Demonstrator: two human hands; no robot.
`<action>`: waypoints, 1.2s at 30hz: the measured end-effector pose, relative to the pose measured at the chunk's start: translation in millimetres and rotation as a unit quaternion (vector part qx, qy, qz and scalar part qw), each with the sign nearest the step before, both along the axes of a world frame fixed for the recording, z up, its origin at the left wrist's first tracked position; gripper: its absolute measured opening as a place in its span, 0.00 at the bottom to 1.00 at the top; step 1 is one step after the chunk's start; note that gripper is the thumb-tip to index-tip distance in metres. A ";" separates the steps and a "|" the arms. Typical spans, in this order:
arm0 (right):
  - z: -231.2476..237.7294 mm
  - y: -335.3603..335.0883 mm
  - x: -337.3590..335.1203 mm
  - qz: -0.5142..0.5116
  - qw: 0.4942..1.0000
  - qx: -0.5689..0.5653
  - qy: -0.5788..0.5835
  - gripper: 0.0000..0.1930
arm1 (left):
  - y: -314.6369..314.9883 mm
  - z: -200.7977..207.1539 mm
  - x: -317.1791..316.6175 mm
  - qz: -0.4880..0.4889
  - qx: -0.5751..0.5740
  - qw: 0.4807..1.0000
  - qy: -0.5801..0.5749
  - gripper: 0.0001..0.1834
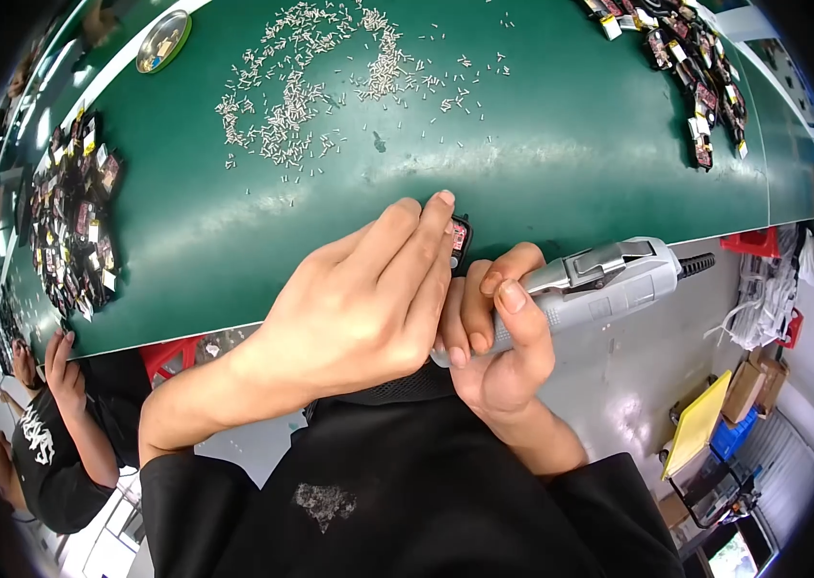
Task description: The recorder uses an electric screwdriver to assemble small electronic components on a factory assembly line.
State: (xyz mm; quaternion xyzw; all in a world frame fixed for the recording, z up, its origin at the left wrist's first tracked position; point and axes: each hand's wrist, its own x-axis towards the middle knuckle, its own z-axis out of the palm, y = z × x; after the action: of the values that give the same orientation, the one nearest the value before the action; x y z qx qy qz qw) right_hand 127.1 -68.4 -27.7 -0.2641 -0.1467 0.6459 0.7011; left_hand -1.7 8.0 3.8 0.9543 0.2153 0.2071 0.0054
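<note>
Fingers [416,265] extended, left hand [359,303] overlaps device [461,241]; right hand [518,361] grips grey tool [609,289].

We take this for a factory workshop dealing in small electronics. Beyond our fingers [421,252], a long green worktable [561,183] carries a spread of tiny metal pieces [385,72]. One heap of small black gadgets [75,226] lies well left of the fingers, a second heap [703,91] up to their right. Our right fingers grip a grey corded tool [609,294]. Far left of them, another person [75,467] is at the table's edge; low to their right, we see cardboard boxes [746,390].
</note>
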 end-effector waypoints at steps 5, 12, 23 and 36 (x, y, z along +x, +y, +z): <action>18.1 7.9 32.9 0.034 0.994 0.095 -0.031 0.04 | 1.2 1.6 -1.9 -0.005 -0.070 0.998 0.000 0.21; 50.0 49.6 65.4 0.025 0.966 0.210 -0.150 0.12 | -5.3 -0.9 -7.7 0.014 -0.054 0.998 0.034 0.23; 39.1 70.9 57.3 -0.005 0.964 0.198 -0.175 0.13 | -7.4 -3.3 -6.1 0.023 -0.058 0.998 0.030 0.24; 42.8 87.3 52.4 0.112 0.924 0.264 -0.252 0.12 | -1.3 -9.3 -8.4 0.005 -0.055 0.998 -0.002 0.24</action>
State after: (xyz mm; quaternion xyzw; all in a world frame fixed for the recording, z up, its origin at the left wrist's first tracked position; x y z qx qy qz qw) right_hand 179.5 18.9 15.1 -0.2053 -0.5120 0.5705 0.6085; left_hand -10.1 6.7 -5.5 0.9511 0.2312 0.1968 0.0568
